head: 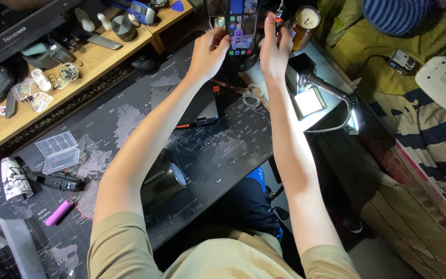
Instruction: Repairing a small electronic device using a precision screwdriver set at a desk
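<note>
Both forearms reach forward; left hand (208,51) and right hand (275,49) grip upright phone (242,26).

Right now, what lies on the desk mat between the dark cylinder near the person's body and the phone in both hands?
In the head view, between the cylinder and the phone lies a flat black case with orange trim, on the map-printed mat.

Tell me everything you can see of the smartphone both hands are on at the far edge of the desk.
The slim dark-framed smartphone stands upright, apparently on a dark stand whose base shows just below it. Its lit screen, filled with rows of small colourful icons, faces the person; its top runs out of the picture. The left hand grips its left edge and the right hand its right edge, fingers on the frame. A lidless amber glass candle jar stands just right of it.
</note>
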